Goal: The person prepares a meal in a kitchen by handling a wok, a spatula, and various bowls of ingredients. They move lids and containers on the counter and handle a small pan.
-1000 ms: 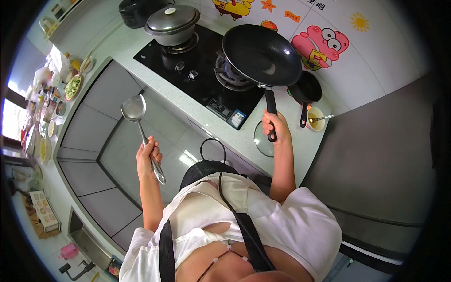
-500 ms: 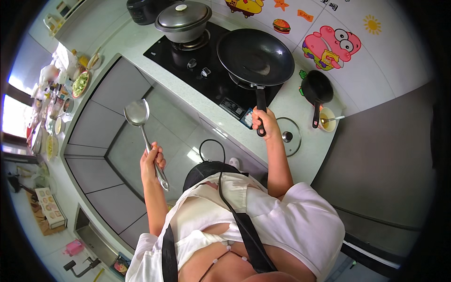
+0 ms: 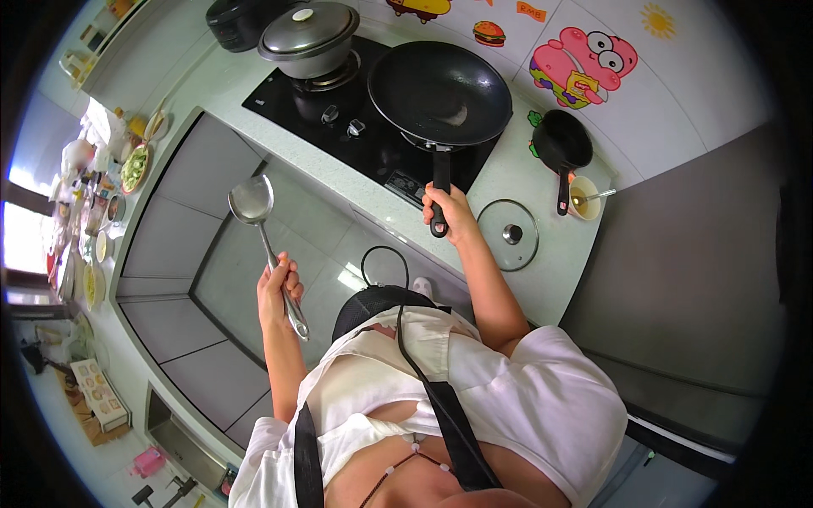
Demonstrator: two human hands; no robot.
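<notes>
White counter: right hand [image 3: 449, 212] fingers wrap one wok [image 3: 440, 93] handle; left hand [image 3: 278, 288] grips one spatula [image 3: 254, 207].

A white L-shaped counter [image 3: 542, 279] carries a black glass hob [image 3: 339, 127] set into its top. Behind the hob, the white tiled wall [image 3: 677, 93] bears bright cartoon stickers [image 3: 584, 63]. In front of the hob, grey cabinet doors [image 3: 169, 245] run down to a glossy pale tiled floor [image 3: 313, 254]. Far left of the hob, a window [image 3: 21, 229] lets in hard daylight. Right of the hob stands a tall grey appliance [image 3: 686, 288].
</notes>
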